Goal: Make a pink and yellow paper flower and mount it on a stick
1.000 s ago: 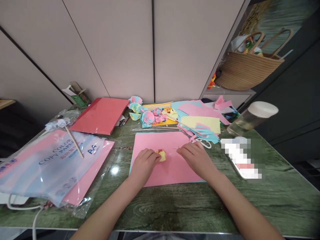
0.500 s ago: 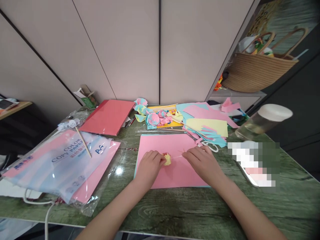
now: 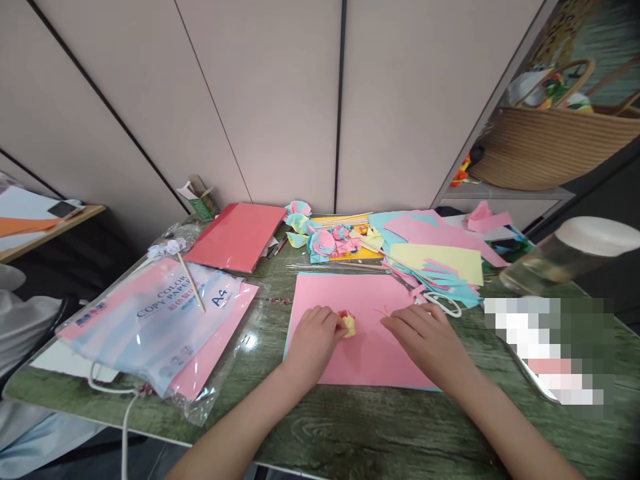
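My left hand rests on a pink paper sheet and pinches a small yellow and pink folded paper piece between its fingertips. My right hand lies on the same sheet a little to the right. Its fingers are drawn together near a thin thread or wire. Whether they grip it is hard to make out.
A plastic pack of A4 colour paper with a wooden stick on it lies at the left. A red folder, paper flowers and cut paper scraps lie behind. A lidded jar stands at the right.
The camera view has swung left, so everything sits further right in the frame. My hands stay on the pink sheet, the left still pinching the small paper piece.
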Motion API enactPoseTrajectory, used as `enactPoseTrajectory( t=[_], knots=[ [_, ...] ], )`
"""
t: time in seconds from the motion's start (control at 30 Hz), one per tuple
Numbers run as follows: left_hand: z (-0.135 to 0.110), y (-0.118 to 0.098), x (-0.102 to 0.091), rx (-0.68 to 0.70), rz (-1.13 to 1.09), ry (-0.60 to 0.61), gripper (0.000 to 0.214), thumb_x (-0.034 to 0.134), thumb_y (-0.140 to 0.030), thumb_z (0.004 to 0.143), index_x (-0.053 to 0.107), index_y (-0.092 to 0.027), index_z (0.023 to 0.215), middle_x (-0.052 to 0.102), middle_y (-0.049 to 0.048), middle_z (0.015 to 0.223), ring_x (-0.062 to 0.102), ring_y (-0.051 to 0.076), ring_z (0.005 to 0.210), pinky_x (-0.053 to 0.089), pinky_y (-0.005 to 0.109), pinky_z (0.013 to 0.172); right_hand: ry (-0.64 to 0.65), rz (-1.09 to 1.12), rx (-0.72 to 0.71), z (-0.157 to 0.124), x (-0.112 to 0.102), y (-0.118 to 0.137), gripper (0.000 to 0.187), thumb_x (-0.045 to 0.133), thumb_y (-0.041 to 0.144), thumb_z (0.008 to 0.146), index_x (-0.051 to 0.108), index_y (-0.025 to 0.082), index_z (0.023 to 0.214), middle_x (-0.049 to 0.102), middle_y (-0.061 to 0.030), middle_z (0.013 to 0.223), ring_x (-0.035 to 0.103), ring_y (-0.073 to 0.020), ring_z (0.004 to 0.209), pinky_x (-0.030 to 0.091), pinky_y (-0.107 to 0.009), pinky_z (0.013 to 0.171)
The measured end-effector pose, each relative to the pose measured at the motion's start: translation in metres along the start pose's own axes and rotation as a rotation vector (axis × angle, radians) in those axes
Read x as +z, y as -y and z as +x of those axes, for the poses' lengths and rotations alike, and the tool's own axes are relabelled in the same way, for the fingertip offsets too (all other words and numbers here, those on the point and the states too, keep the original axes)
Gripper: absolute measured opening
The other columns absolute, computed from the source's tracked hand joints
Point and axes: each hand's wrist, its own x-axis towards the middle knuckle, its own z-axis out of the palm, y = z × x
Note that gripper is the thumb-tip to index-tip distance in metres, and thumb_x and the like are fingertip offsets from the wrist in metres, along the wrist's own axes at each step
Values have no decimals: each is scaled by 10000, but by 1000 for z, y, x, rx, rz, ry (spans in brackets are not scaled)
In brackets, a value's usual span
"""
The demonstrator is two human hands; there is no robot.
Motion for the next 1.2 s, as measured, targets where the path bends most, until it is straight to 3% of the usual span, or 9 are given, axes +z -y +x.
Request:
enactPoseTrajectory(
  t=[0.33,1.2],
  knots=[
    [0,1,0,-21,9,22,104,552,-270,767,573,-169,755,567,31,773,495,160,755,382,305,689,-47,1,-45,4,-3,4,241,372,85,854,584,187,907,619,-48,796,488,-159,760,287,-329,716],
    [1,1,-3,-58,-53,77,118,588,-287,737,574,-170,746,575,16,766,490,154,755,370,280,690,-93,57,12,2,0,6,197,418,85,851,577,197,876,627,-12,799,506,-119,749,287,-328,775]
  ],
)
